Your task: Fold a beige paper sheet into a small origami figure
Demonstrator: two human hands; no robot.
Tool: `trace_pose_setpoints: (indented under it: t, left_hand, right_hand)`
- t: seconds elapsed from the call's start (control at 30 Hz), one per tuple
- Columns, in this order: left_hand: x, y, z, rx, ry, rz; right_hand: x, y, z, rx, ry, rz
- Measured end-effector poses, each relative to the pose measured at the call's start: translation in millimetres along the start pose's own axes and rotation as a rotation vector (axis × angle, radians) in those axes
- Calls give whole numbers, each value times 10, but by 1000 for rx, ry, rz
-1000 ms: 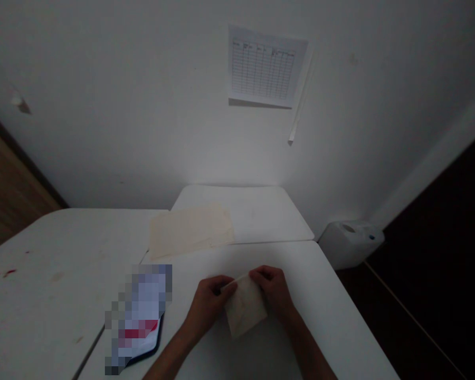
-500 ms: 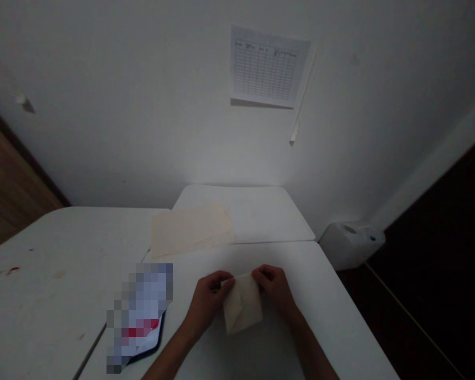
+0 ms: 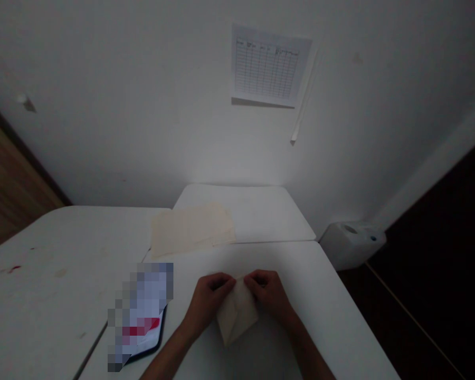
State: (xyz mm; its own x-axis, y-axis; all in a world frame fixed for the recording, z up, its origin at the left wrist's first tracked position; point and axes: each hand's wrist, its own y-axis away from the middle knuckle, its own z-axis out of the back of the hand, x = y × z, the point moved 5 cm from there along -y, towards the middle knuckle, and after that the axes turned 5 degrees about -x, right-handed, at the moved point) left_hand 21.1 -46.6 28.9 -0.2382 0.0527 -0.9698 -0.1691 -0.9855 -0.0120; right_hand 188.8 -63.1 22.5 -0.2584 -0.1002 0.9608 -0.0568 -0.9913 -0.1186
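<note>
- Pinched the sheet [image 3: 236, 315] at its far edge with fingers of left hand [image 3: 209, 298] and right hand [image 3: 272, 293].
- Held it over the worktop [image 3: 328, 295], midway between side edges.
- Looked already folded; could not judge any folds left.
- Saw another sheet [image 3: 192, 232] flat at the far left corner.

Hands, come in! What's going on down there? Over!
Left hand, right hand: both pinching. Folded beige sheet: held at far edge. Phone: to the left, apart from hands.

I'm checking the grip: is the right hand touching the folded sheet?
Touching. The head view shows the right hand pinching the folded sheet at its top edge, with no gap between them.
</note>
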Motion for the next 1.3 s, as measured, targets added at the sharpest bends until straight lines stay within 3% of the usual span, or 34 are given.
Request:
trace_pose_setpoints:
  t: [0.17,0.4,0.6,0.7,0.87,1.13,1.3]
  left_hand:
    - [2,-3,8,-1,-9,-13]
    - [-13,5,75,-123,30,11]
    - [-12,-11,76,-45,16,-8]
    - [51,-19,87,-23,37,48]
    - [152,-16,105,-78,143,152]
    - [221,-39,97,-29,155,139]
    - [215,-50,150,-87,144,116]
  right_hand:
    - [13,7,0,-3,14,-4]
    - [-15,22,-10,29,18,-46]
    - [-15,-3,60,-57,46,-47]
    - [-18,-11,78,-62,0,-47]
    - [-63,-16,81,-23,-30,-60]
    - [-104,-31,116,-60,-6,-77]
    - [-90,-33,151,-23,14,-68]
